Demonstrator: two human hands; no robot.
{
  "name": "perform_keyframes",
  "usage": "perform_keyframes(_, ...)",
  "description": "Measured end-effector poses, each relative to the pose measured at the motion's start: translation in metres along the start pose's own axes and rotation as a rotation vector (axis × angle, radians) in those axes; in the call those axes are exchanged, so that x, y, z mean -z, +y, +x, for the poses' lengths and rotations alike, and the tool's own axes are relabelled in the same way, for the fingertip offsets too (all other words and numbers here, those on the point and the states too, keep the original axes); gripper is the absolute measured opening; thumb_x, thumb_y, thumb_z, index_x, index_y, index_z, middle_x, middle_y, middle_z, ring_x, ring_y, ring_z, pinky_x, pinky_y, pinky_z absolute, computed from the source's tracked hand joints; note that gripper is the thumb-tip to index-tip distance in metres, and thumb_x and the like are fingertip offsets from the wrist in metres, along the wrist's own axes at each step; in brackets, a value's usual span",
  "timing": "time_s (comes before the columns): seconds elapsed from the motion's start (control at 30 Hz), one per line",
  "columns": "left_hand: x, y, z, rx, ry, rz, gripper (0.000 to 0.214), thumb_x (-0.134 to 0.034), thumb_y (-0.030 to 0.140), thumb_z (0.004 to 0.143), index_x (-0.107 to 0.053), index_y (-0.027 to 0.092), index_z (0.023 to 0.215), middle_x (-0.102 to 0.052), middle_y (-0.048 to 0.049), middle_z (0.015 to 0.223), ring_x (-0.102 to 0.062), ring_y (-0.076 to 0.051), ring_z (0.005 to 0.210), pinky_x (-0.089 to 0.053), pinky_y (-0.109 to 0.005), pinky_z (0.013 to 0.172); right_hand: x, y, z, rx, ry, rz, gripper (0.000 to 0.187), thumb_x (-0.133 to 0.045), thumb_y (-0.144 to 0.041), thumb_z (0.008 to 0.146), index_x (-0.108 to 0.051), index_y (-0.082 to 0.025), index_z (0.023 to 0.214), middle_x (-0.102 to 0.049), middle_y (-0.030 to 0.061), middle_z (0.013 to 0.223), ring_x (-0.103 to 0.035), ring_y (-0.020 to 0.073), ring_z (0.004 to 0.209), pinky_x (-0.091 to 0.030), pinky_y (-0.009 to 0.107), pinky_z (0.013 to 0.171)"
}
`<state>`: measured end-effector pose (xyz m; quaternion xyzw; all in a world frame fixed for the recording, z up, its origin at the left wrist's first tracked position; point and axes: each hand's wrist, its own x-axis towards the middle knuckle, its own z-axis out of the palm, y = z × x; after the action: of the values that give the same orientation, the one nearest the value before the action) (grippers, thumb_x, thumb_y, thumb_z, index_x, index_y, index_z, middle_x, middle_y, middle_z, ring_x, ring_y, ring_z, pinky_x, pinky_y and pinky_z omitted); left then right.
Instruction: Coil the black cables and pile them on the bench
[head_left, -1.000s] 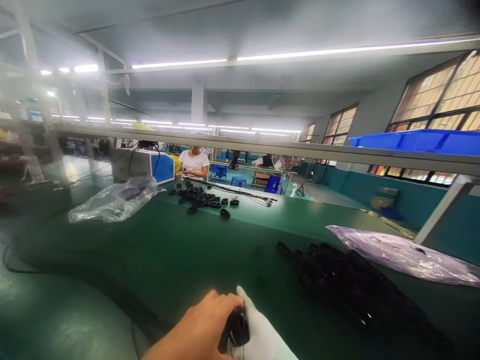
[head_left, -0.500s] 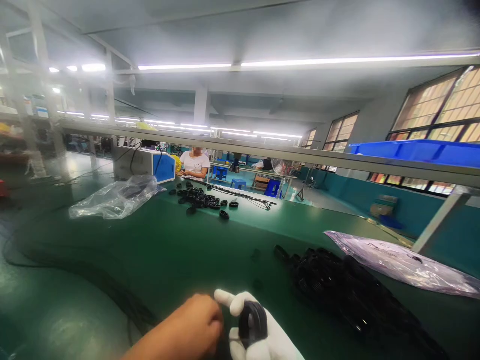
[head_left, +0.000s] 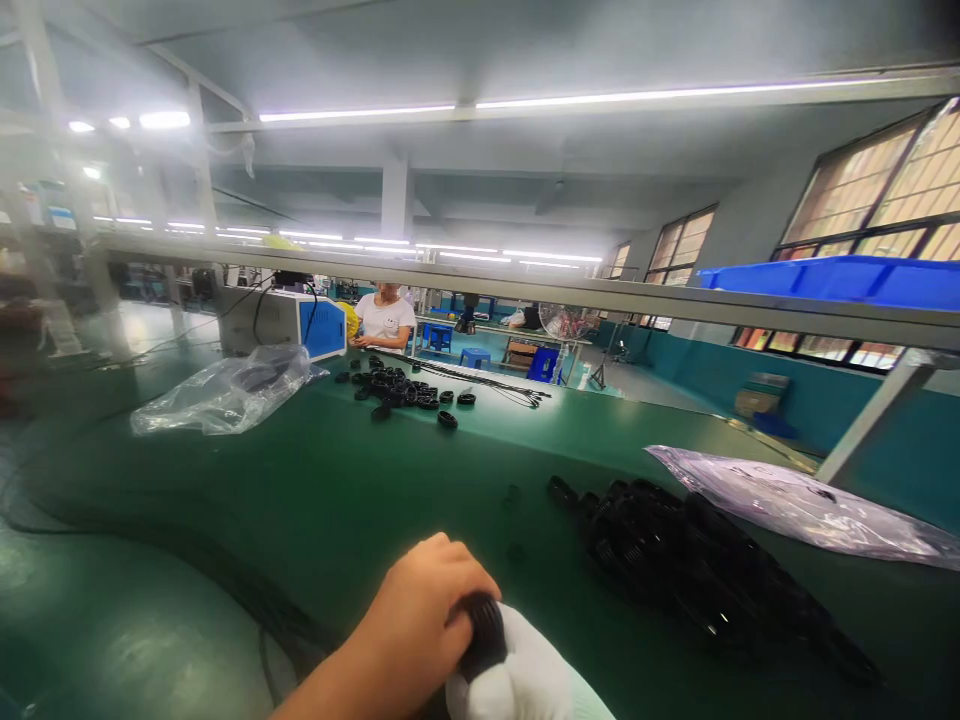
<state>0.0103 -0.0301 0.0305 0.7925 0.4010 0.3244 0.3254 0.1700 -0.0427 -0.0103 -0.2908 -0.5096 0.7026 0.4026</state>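
A small coil of black cable (head_left: 482, 632) is held between my two hands near the bottom of the view. My bare left hand (head_left: 431, 610) grips it from the left, with fingers curled over its top. My right hand (head_left: 529, 665), in a white glove, holds the same coil from the right and below; its fingertips are partly hidden behind the left hand and the coil. To the right lies a large heap of black coils (head_left: 660, 560) on the green table (head_left: 360, 500).
Loose black cables (head_left: 217, 570) run along the left. Several coils (head_left: 397, 387) lie farther back, near a clear plastic bag (head_left: 225, 395) and a blue-fronted machine (head_left: 322, 328). A pinkish plastic bag (head_left: 802, 510) is at right, under a shelf with a blue tray (head_left: 840, 280). Another person (head_left: 384, 318) sits beyond.
My left hand has moved up and right from beside the coil and closed over it. The gloved right hand, formerly with fingers stretched up, is now wrapped lower round the coil.
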Motion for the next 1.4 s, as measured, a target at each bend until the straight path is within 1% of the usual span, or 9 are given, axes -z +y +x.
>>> perform_keyframes(0.1, 0.003, -0.010, 0.004, 0.100, 0.064, -0.012, 0.037, -0.047, 0.006, 0.067, -0.069, 0.024, 0.090, -0.062, 0.0002, 0.085, -0.053, -0.015, 0.074, -0.040, -0.025, 0.066, -0.001, 0.005, 0.000, -0.089, -0.095, 0.286, 0.056, -0.067, -0.054, 0.074, -0.057, -0.012, 0.109, -0.063, 0.0070, 0.084, -0.062, 0.0147, 0.070, -0.049, 0.025, 0.062)
perform_keyframes(0.2, 0.015, -0.026, 0.007, 0.152, -0.135, -0.308, 0.044, -0.060, 0.015, 0.067, -0.064, 0.023, 0.110, -0.062, -0.0007, 0.095, -0.052, -0.014, 0.072, -0.042, -0.024, 0.065, -0.001, 0.014, 0.004, -0.184, -0.131, 0.520, 0.052, -0.052, -0.058, 0.084, -0.057, -0.011, 0.105, -0.065, 0.0107, 0.091, -0.063, 0.0133, 0.066, -0.049, 0.022, 0.056)
perform_keyframes(0.3, 0.020, -0.036, 0.011, 0.211, -0.250, -0.542, 0.040, -0.067, 0.023, 0.066, -0.066, 0.016, 0.105, -0.063, -0.0010, 0.082, -0.054, -0.014, 0.070, -0.042, -0.024, 0.064, -0.002, 0.020, 0.009, -0.289, -0.118, 0.505, 0.065, -0.043, -0.068, 0.082, -0.057, -0.007, 0.102, -0.063, 0.0123, 0.087, -0.061, 0.0130, 0.061, -0.047, 0.022, 0.053)
perform_keyframes(0.47, 0.009, -0.036, 0.013, 0.337, -0.047, -0.204, 0.027, -0.064, 0.033, 0.071, -0.069, 0.016, 0.092, -0.060, 0.0020, 0.065, -0.054, -0.015, 0.061, -0.038, -0.023, 0.055, -0.004, 0.016, 0.010, -0.077, 0.112, 0.049, 0.064, -0.077, -0.037, 0.065, -0.047, -0.018, 0.118, -0.055, 0.0052, 0.094, -0.059, 0.0191, 0.080, -0.053, 0.032, 0.063)
perform_keyframes(0.77, -0.013, -0.042, -0.015, -0.030, 0.139, 0.093, 0.042, -0.043, 0.001, 0.071, -0.068, 0.022, 0.097, -0.061, -0.0019, 0.090, -0.058, -0.014, 0.076, -0.042, -0.022, 0.068, -0.013, 0.007, 0.006, -0.080, -0.063, 0.146, 0.048, -0.076, -0.021, 0.062, -0.055, -0.013, 0.104, -0.054, 0.0035, 0.087, -0.057, 0.0159, 0.074, -0.048, 0.025, 0.057)
perform_keyframes(1.0, -0.029, -0.052, -0.010, 0.028, 0.294, 0.088, 0.035, -0.041, 0.004, 0.077, -0.070, 0.020, 0.089, -0.061, -0.0030, 0.079, -0.059, -0.015, 0.072, -0.043, -0.024, 0.065, -0.012, 0.009, 0.004, -0.108, -0.156, 0.346, 0.037, -0.072, -0.028, 0.074, -0.056, -0.012, 0.105, -0.054, 0.0055, 0.090, -0.055, 0.0149, 0.079, -0.042, 0.023, 0.060)
perform_keyframes(1.1, -0.011, -0.047, -0.004, 0.147, 0.187, 0.011, 0.033, -0.049, 0.008, 0.073, -0.070, 0.021, 0.095, -0.064, -0.0022, 0.085, -0.059, -0.017, 0.077, -0.044, -0.027, 0.071, -0.005, 0.016, 0.006, -0.201, -0.153, 0.492, 0.037, -0.065, -0.035, 0.079, -0.057, -0.010, 0.105, -0.059, 0.0081, 0.086, -0.058, 0.0159, 0.078, -0.044, 0.024, 0.062)
perform_keyframes(1.27, 0.021, -0.052, -0.003, 0.161, -0.201, -0.465, 0.041, -0.060, 0.016, 0.070, -0.065, 0.022, 0.111, -0.064, -0.0023, 0.110, -0.058, -0.020, 0.099, -0.044, -0.030, 0.087, -0.002, 0.024, 0.012, -0.369, -0.191, 0.751, 0.047, -0.058, -0.042, 0.075, -0.061, 0.001, 0.094, -0.060, 0.0109, 0.084, -0.058, 0.0168, 0.076, -0.048, 0.028, 0.067)
perform_keyframes(1.4, 0.022, -0.058, -0.006, 0.244, -0.169, -0.479, 0.038, -0.064, 0.016, 0.066, -0.067, 0.018, 0.104, -0.068, -0.0036, 0.103, -0.059, -0.022, 0.098, -0.044, -0.032, 0.089, -0.007, 0.024, 0.011, -0.255, -0.103, 0.567, 0.036, -0.058, -0.033, 0.080, -0.060, -0.007, 0.105, -0.058, 0.0091, 0.093, -0.059, 0.0178, 0.079, -0.050, 0.028, 0.064)
